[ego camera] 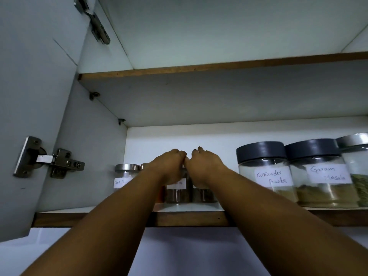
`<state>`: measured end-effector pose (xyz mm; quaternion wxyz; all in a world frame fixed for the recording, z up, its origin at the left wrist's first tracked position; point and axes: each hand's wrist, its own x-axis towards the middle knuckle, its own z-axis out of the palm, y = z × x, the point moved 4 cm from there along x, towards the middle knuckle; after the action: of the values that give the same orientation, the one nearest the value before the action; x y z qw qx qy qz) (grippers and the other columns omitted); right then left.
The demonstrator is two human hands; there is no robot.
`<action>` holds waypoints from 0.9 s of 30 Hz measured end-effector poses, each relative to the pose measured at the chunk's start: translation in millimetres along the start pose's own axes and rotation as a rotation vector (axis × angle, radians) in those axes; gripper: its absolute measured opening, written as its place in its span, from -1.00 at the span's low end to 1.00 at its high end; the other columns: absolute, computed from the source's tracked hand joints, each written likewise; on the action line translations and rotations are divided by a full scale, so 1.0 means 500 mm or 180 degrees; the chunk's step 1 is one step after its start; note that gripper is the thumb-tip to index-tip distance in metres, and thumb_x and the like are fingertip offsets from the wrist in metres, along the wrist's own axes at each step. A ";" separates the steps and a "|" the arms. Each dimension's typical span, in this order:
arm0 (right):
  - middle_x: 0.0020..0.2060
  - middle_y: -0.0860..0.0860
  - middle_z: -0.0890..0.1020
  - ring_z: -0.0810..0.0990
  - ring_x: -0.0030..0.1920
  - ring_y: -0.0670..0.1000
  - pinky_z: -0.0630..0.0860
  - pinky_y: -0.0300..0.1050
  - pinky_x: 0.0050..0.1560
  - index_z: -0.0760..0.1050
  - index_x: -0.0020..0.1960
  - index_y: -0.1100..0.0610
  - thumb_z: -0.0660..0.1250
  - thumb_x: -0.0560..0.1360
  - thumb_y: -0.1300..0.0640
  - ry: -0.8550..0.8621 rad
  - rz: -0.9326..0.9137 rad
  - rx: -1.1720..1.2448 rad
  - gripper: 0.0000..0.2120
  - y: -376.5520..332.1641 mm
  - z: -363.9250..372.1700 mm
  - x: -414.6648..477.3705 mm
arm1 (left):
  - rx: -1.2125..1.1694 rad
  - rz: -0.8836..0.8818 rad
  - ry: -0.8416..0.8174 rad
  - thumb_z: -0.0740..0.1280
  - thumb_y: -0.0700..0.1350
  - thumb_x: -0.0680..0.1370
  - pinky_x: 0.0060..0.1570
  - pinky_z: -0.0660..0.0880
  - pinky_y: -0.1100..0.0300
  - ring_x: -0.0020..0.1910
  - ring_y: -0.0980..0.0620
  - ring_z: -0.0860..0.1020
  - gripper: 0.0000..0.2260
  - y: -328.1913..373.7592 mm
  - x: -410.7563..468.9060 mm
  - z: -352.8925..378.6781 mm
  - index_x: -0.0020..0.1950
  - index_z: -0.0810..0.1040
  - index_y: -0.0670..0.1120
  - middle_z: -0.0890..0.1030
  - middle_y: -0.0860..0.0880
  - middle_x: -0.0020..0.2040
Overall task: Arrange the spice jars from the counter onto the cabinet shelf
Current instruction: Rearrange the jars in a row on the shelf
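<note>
On the cabinet shelf (199,208), left hand (169,166) and right hand (205,166) each clasp a small spice jar (177,193), risking knocking neighbours near the front edge.

4 small steel-lidded jars (125,177), 3 large jars (264,168), 2 hinges (49,158).

- Two small spice jars (177,193) stand upright side by side on the cabinet shelf (191,218), dark contents low in the glass, tops hidden.
- A small steel-lidded jar (124,176) stands further left.
- The "Coriander Powder" jar (264,172) and the "Garam Masala" jar (322,174), both dark-lidded, touch at right.
</note>
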<state>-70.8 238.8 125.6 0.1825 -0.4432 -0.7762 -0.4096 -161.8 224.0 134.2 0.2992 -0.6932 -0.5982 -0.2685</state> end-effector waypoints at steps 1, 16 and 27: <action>0.39 0.22 0.32 0.22 0.43 0.21 0.26 0.07 0.39 0.24 0.45 0.18 0.28 0.50 0.15 0.0137 -0.0093 -0.0101 -0.46 -0.001 -0.002 -0.009 | 0.0039 0.0024 0.0006 0.31 -0.15 0.51 0.18 0.43 0.04 0.20 -0.09 0.46 -0.64 0.006 -0.008 0.003 0.30 0.40 -0.09 0.45 -0.09 0.24; 0.13 0.14 0.54 0.46 0.19 0.12 0.29 -0.02 0.31 0.50 0.20 0.19 0.24 0.51 0.06 0.0913 -0.0209 -0.0015 -0.68 0.133 -0.190 -0.221 | -0.0654 0.0293 0.0173 0.32 -0.12 0.48 0.11 0.47 0.02 0.14 -0.07 0.49 -0.58 0.228 -0.094 -0.151 0.32 0.32 -0.10 0.51 -0.09 0.22; 0.08 0.13 0.52 0.51 0.07 0.12 0.41 -0.10 -0.05 0.45 0.15 0.17 0.24 0.48 0.20 -0.0071 0.0685 0.0672 -0.76 0.344 -0.172 -0.364 | 0.0251 0.0287 -0.0117 0.24 -0.18 0.53 0.05 0.46 0.08 0.12 -0.09 0.47 -0.70 0.389 -0.092 -0.161 0.26 0.39 -0.10 0.49 -0.11 0.17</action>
<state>164.8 118.9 141.2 0.2623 -0.5067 -0.7649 -0.2989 23.2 113.4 136.6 0.3271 -0.7119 -0.5819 -0.2181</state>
